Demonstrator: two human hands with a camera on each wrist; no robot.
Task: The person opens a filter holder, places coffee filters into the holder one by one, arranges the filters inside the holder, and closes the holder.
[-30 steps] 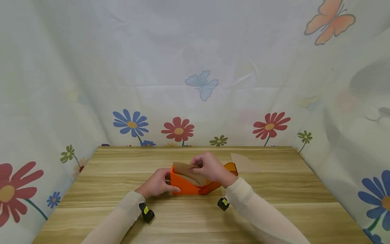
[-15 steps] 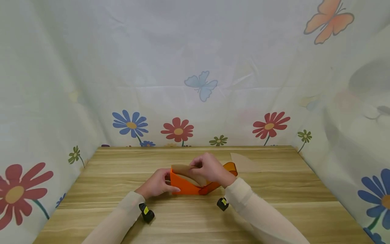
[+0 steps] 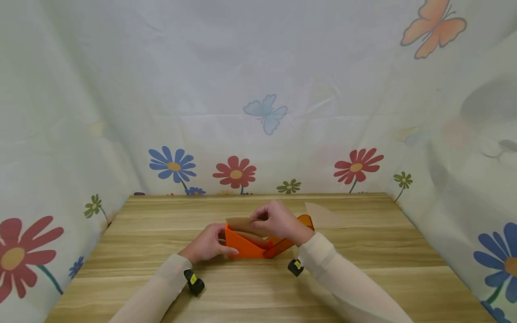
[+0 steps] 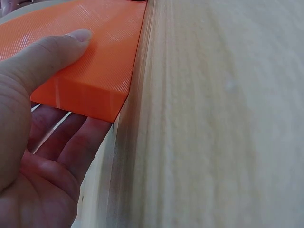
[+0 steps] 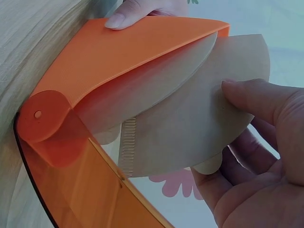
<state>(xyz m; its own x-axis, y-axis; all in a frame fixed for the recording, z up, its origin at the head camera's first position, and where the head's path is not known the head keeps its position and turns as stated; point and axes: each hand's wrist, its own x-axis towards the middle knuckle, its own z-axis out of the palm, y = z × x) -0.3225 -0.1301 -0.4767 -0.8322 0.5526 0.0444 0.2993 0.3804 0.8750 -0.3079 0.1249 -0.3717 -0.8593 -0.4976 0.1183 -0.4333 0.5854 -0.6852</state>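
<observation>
An orange filter box (image 3: 244, 244) with a see-through amber lid (image 5: 71, 185) swung back on its hinge stands on the table. My left hand (image 3: 209, 243) grips its left end; in the left wrist view the thumb (image 4: 57, 54) lies on the front wall and the fingers are behind. My right hand (image 3: 278, 220) pinches a brown paper coffee filter (image 5: 190, 118) with a crimped edge, thumb on one face and fingers behind. This filter is partly out of the box's open top. Another filter (image 5: 156, 78) sits inside, between it and the front wall.
A single flat coffee filter (image 3: 323, 216) lies on the wooden table (image 3: 242, 291) behind and right of the box. A white flowered cloth (image 3: 194, 89) hangs around the table's back and sides.
The pinched filter has tilted flatter, its left end dropping and its lower right part lifting, so more of the filter inside shows. My left hand and the box have stayed in place.
</observation>
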